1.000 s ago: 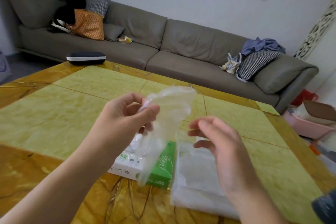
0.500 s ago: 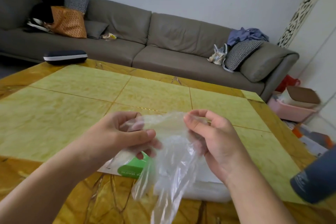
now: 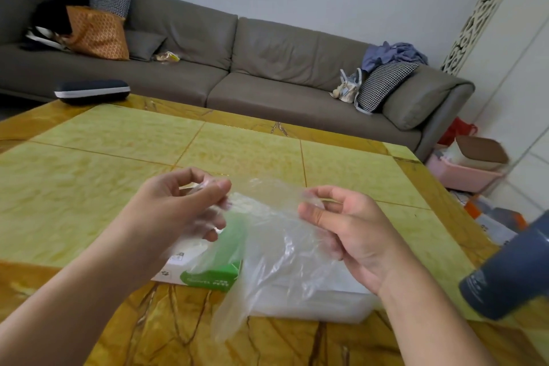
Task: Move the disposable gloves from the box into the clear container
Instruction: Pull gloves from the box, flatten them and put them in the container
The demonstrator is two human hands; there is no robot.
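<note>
A thin clear disposable glove (image 3: 267, 235) hangs stretched between both my hands above the table. My left hand (image 3: 181, 205) pinches its cuff edge on the left, and my right hand (image 3: 341, 226) pinches the cuff on the right. The glove's fingers dangle down toward me. Beneath it lies the green and white glove box (image 3: 208, 276), partly hidden by my left hand and the glove. The clear container (image 3: 326, 300) sits just right of the box, seen through the glove and under my right wrist.
The yellow marbled table (image 3: 237, 151) stretches ahead. A dark case (image 3: 92, 91) rests at its far left edge. A dark blue cylinder (image 3: 511, 276) intrudes at the right. Behind stands a grey sofa (image 3: 267, 68); a pink bin (image 3: 463, 172) sits on the floor at right.
My right hand has taken hold of the glove's cuff. Both hands have pulled apart, spreading the glove open wide over the box and container.
</note>
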